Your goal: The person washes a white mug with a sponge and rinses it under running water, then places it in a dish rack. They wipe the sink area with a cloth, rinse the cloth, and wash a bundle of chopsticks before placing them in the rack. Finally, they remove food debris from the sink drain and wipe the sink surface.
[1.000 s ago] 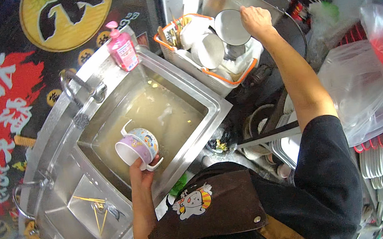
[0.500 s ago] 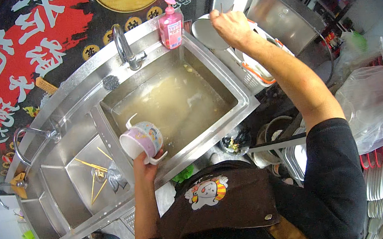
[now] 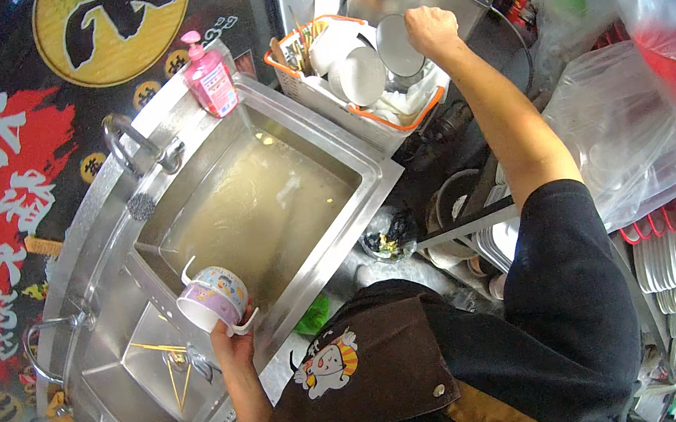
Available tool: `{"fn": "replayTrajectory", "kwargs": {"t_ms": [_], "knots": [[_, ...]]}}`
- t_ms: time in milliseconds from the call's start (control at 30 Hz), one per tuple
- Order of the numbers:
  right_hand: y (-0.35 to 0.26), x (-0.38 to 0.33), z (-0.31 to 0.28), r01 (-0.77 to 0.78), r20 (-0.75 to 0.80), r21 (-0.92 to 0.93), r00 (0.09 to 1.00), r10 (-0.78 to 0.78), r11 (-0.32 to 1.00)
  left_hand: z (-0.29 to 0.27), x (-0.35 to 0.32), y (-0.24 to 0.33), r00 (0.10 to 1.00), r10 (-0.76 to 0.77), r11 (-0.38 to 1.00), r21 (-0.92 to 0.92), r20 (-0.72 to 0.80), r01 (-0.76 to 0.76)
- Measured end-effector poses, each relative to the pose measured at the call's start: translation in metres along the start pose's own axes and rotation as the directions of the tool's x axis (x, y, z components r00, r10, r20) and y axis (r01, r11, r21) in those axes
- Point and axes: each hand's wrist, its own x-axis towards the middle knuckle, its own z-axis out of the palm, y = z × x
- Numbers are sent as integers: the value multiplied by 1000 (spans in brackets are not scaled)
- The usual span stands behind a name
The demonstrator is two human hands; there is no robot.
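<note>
2 hands busy: the left hand (image 3: 235, 342) has its fingers curled round a purple-and-blue handled cup (image 3: 219, 295) by the murky sink's (image 3: 377, 181) near-left corner, while the right hand (image 3: 433, 29), mostly closed, grips a pale bowl (image 3: 397, 48) by its rim at the orange-rimmed basket (image 3: 389, 124).

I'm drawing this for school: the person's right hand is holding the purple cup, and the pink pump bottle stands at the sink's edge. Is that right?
Not quite: the head view shows the purple cup in the person's left hand. The pink pump bottle does stand at the sink's edge.
</note>
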Motion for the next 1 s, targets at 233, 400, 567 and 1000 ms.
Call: {"fn": "replayTrajectory", "kwargs": {"t_ms": [233, 400, 567, 1000], "knots": [[14, 10, 94, -107, 73, 22, 992, 105, 994, 35, 14, -15, 1000, -21, 988, 152, -20, 24], [5, 24, 146, -87, 200, 51, 977, 75, 995, 48, 18, -25, 999, 1, 986, 164, -54, 8], [7, 30, 185, -40, 273, 52, 962, 24, 998, 51, 26, -32, 996, -7, 982, 187, -87, 23], [8, 39, 152, -48, -36, 456, 997, 72, 889, 105, 40, -48, 989, -71, 962, 252, -128, 101]]}}
